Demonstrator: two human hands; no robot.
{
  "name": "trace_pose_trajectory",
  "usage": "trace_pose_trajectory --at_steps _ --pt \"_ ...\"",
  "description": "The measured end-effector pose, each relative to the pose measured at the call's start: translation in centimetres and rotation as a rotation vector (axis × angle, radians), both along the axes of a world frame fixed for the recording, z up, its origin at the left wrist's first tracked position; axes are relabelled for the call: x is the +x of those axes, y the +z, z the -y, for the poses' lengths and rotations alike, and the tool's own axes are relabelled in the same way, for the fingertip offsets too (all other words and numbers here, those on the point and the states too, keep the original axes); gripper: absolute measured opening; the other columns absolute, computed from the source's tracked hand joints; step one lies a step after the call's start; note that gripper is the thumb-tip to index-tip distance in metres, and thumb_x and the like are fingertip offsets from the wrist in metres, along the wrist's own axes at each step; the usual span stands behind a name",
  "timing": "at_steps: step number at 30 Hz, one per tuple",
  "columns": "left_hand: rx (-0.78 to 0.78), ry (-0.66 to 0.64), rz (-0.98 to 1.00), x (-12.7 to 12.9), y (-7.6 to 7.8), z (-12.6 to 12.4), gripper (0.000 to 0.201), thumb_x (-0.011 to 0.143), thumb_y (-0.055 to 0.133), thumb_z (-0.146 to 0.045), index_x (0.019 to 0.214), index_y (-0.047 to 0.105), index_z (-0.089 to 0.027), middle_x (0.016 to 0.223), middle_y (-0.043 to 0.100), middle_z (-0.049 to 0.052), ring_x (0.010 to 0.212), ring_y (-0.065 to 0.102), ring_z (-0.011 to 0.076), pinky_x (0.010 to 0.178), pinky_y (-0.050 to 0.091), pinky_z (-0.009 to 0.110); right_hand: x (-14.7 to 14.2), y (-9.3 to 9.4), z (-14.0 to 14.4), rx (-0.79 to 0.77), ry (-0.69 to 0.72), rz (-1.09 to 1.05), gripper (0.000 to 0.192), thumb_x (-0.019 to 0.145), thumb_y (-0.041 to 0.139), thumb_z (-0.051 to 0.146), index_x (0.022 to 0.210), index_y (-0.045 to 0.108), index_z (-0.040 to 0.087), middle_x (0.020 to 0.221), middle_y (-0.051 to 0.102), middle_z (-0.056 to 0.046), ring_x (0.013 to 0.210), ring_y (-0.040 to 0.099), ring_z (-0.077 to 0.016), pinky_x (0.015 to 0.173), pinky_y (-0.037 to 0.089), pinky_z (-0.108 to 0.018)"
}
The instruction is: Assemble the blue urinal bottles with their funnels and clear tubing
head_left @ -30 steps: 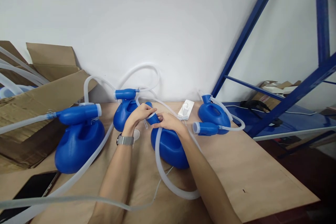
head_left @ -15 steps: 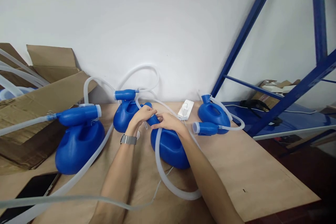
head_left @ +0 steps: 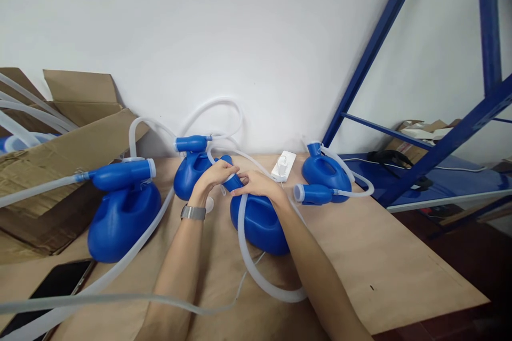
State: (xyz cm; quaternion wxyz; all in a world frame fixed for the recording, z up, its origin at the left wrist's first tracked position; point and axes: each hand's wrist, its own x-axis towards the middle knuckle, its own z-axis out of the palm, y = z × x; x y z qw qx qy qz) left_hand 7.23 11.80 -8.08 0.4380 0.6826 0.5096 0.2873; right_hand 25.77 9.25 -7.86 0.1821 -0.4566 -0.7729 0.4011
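A blue plastic jug [head_left: 260, 226] lies on the brown table [head_left: 392, 272] in front of me. My left hand [head_left: 214, 175], with a watch on the wrist, grips the jug's blue neck [head_left: 232, 181] from the left. My right hand [head_left: 258, 184] holds the same neck from the right, where a translucent white tube [head_left: 256, 272] joins it. The tube loops down across the table below the jug.
Three more blue jugs with tubes stand at the left [head_left: 122, 213], behind my hands [head_left: 188, 173] and at the right [head_left: 326, 176]. An open cardboard box [head_left: 52, 154] sits at far left, a phone [head_left: 56, 285] near the front-left edge, a white power strip [head_left: 283, 165] by the wall, blue shelving [head_left: 440, 181] at right.
My hands have stayed on the jug's neck with only small shifts of the fingers; the left hand closed a little tighter over it. The view has shifted slightly.
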Motion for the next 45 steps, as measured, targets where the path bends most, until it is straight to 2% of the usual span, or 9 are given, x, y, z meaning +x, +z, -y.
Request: trace_pose_trajectory --at_steps 3,7,14,17,23,28,34,39,45 --pt "0.048 -0.047 0.004 -1.1 1.2 0.6 0.047 0.076 0.071 -0.052 0.050 0.051 -0.019 0.049 0.041 -0.004 0.051 0.034 0.0105 0.052 0.029 0.027 0.1 -0.1 -0.1 0.026 -0.007 0.017 0.038 0.071 0.089 0.042 0.101 0.079 0.021 0.085 0.078 0.000 0.085 0.072 -0.0232 0.073 0.048 -0.029" --pt "0.083 -0.156 0.020 -2.6 2.6 1.7 0.041 0.077 0.070 -0.052 0.057 0.063 -0.017 0.059 0.057 -0.001 0.062 0.047 0.0137 0.063 0.040 0.027 0.1 -0.5 -0.2 0.009 -0.006 -0.006 0.045 0.072 0.088 0.040 0.113 0.079 0.022 0.094 0.080 -0.002 0.090 0.072 -0.0239 0.077 0.050 -0.029" --pt "0.091 -0.240 -0.048 -3.9 2.5 1.8 0.030 0.075 0.074 -0.043 0.087 0.078 -0.016 0.084 0.075 0.005 0.079 0.063 0.0205 0.077 0.049 0.030 0.0 -0.7 -0.3 0.028 -0.022 0.007 0.050 0.070 0.089 0.042 0.114 0.078 0.021 0.092 0.078 -0.002 0.090 0.071 -0.0243 0.075 0.049 -0.029" --pt "0.112 -0.272 -0.127 -4.0 2.8 1.7 0.033 0.076 0.074 -0.047 0.088 0.077 -0.016 0.080 0.072 0.005 0.076 0.062 0.0202 0.072 0.047 0.030 -0.1 -0.7 -0.2 0.023 -0.016 0.004 0.048 0.070 0.089 0.042 0.112 0.078 0.022 0.086 0.077 -0.001 0.086 0.070 -0.0234 0.072 0.048 -0.029" --pt "0.027 -0.315 -0.143 -3.4 2.8 2.4 0.053 0.083 0.069 -0.063 0.060 0.060 -0.017 0.058 0.048 -0.001 0.057 0.039 0.0128 0.056 0.032 0.028 -0.6 -1.0 0.1 0.022 0.085 -0.041 0.039 0.068 0.090 0.040 0.099 0.078 0.019 0.078 0.071 0.002 0.079 0.067 -0.0200 0.068 0.047 -0.026" --pt "-0.072 -0.250 -0.082 -3.5 2.6 3.8 0.057 0.080 0.071 -0.067 0.057 0.055 -0.017 0.056 0.045 -0.002 0.056 0.035 0.0112 0.055 0.029 0.028 -0.7 -0.9 0.4 -0.038 0.195 -0.062 0.039 0.068 0.088 0.041 0.098 0.077 0.018 0.079 0.071 0.002 0.076 0.065 -0.0179 0.066 0.045 -0.025" --pt "-0.164 -0.266 -0.033 -3.6 3.4 5.1 0.040 0.069 0.080 -0.046 0.059 0.053 -0.018 0.059 0.048 -0.004 0.059 0.038 0.0110 0.059 0.031 0.025 -0.7 -0.8 0.7 0.009 0.223 -0.035 0.044 0.066 0.088 0.048 0.098 0.077 0.020 0.072 0.063 0.005 0.071 0.058 -0.0159 0.062 0.041 -0.025" --pt "-0.191 -0.312 -0.037 -3.8 3.8 5.2 0.019 0.059 0.070 -0.027 0.062 0.053 -0.019 0.061 0.052 -0.003 0.060 0.043 0.0121 0.062 0.035 0.026 -0.6 -0.7 0.9 0.019 0.220 -0.037 0.040 0.066 0.088 0.048 0.094 0.078 0.021 0.074 0.065 0.004 0.072 0.060 -0.0166 0.063 0.042 -0.024" --pt "-0.151 -0.381 -0.085 -4.3 3.6 4.4 0.013 0.057 0.065 -0.024 0.059 0.054 -0.018 0.058 0.049 -0.004 0.059 0.040 0.0114 0.059 0.032 0.025 -0.7 -0.6 1.1 -0.009 0.208 -0.045 0.037 0.066 0.089 0.044 0.093 0.078 0.021 0.078 0.072 0.003 0.077 0.066 -0.0192 0.067 0.046 -0.025"
